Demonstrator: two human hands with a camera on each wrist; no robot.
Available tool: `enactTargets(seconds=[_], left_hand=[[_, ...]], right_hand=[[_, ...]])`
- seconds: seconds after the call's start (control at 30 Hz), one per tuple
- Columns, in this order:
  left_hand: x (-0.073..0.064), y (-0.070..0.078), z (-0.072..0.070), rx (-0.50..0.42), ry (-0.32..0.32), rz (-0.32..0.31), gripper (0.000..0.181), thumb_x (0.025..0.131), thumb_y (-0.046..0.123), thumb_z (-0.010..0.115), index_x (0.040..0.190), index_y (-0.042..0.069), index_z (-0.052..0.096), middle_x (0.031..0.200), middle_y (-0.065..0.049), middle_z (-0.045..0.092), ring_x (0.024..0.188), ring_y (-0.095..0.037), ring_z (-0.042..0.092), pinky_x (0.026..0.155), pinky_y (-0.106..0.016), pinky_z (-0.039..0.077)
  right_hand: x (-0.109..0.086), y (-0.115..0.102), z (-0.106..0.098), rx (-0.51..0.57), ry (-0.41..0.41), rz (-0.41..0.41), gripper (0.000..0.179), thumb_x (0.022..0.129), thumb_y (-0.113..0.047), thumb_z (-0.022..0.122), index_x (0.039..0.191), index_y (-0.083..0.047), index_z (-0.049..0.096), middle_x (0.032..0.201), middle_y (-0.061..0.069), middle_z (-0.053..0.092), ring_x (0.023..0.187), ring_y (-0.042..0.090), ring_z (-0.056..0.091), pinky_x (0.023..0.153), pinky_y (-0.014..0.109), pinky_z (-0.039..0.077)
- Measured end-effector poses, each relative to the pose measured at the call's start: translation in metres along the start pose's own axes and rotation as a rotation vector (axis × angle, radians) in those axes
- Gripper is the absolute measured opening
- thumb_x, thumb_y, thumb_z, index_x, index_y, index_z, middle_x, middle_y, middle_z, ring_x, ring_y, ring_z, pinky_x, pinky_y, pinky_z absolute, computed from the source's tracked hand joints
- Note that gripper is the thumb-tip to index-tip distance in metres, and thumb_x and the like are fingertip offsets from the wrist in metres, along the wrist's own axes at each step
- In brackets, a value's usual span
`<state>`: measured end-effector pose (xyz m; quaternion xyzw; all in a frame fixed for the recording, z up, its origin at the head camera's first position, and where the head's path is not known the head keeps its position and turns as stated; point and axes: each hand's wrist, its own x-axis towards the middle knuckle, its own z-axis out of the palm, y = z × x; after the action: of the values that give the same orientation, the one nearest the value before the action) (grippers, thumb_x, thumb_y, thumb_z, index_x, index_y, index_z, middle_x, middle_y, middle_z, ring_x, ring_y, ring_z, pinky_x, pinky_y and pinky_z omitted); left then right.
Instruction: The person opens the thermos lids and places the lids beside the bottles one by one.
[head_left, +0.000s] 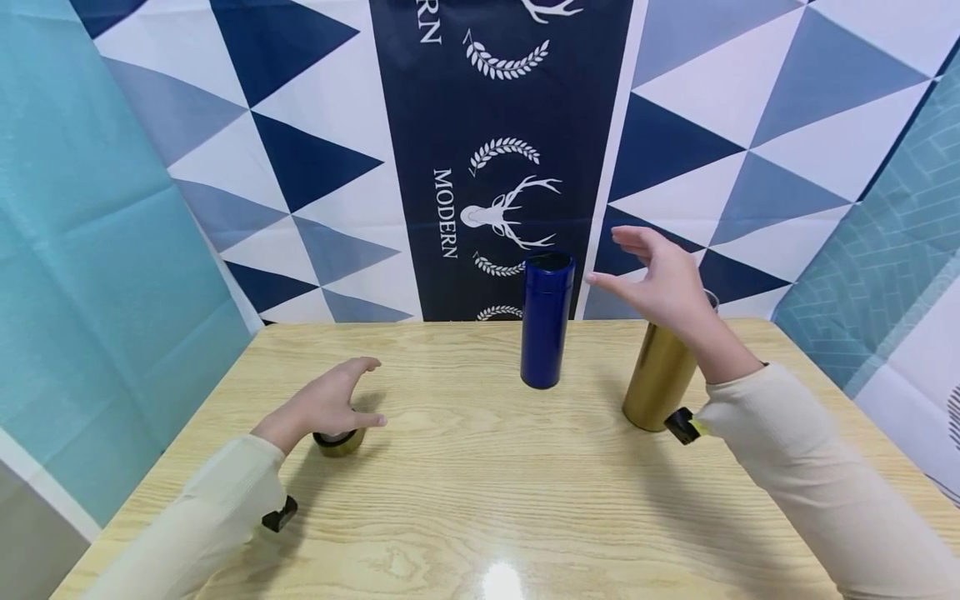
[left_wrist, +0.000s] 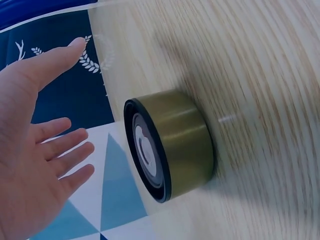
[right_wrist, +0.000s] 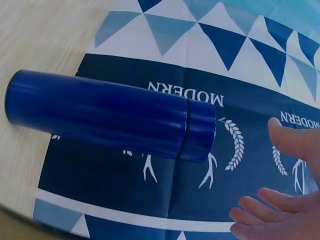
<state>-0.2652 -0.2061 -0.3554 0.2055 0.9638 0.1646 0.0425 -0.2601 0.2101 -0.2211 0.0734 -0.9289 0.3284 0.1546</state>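
Over the left part of the table, my left hand (head_left: 336,402) has its thumb and fingers spread apart with nothing between them. Beneath it on the wood is a short gold bottle lid (left_wrist: 187,145) with a black rim, partly covered by the hand in the head view. My right hand (head_left: 663,279) is raised at the right, fingers and thumb apart and holding nothing. A blue thermos flask (head_left: 545,333) with a blue cap stands upright left of that hand. Behind and below the right wrist stands a taller gold flask (head_left: 658,379), its upper part mostly hidden by the hand.
Both flasks and the lid stand on a light wooden table (head_left: 465,500). A patterned cloth (head_left: 322,167) with triangles and deer heads hangs along the far edge. Teal cloth (head_left: 112,250) hangs at the left side.
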Motion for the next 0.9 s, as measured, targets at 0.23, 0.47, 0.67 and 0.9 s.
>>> enactTargets(seconds=[0.23,0.47,0.67,0.9], left_hand=[[0.003,0.003,0.005,-0.046,0.067,-0.020,0.087,0.082,0.039,0.074,0.147,0.001,0.030,0.151,-0.021,0.037,0.137,-0.041,0.039,0.108,-0.058,0.038],[0.008,0.008,0.015,-0.089,0.120,-0.073,0.090,0.081,0.044,0.074,0.148,0.004,0.030,0.153,-0.020,0.035,0.139,-0.040,0.036,0.109,-0.059,0.037],[0.013,0.014,0.019,-0.171,0.137,-0.088,0.089,0.080,0.047,0.073,0.149,0.008,0.031,0.153,-0.016,0.036,0.141,-0.038,0.035,0.111,-0.059,0.035],[0.018,0.021,0.021,-0.248,0.145,-0.095,0.089,0.080,0.047,0.073,0.149,0.008,0.031,0.153,-0.014,0.037,0.140,-0.037,0.036,0.111,-0.058,0.035]], right_hand=[[0.010,-0.006,0.013,0.026,-0.027,0.004,0.078,0.085,-0.043,0.071,0.146,-0.008,0.037,0.151,0.015,0.041,0.140,0.035,0.039,0.113,0.054,0.035],[0.021,-0.005,0.031,0.074,-0.065,0.016,0.078,0.085,-0.040,0.071,0.146,-0.007,0.035,0.152,0.016,0.040,0.141,0.034,0.038,0.114,0.053,0.034],[0.030,-0.006,0.044,0.089,-0.098,0.028,0.079,0.085,-0.039,0.071,0.147,-0.007,0.033,0.153,0.015,0.038,0.142,0.033,0.037,0.115,0.052,0.033],[0.038,-0.008,0.053,0.115,-0.130,0.050,0.088,0.085,-0.041,0.071,0.151,-0.007,0.024,0.156,0.014,0.034,0.143,0.034,0.034,0.116,0.050,0.032]])
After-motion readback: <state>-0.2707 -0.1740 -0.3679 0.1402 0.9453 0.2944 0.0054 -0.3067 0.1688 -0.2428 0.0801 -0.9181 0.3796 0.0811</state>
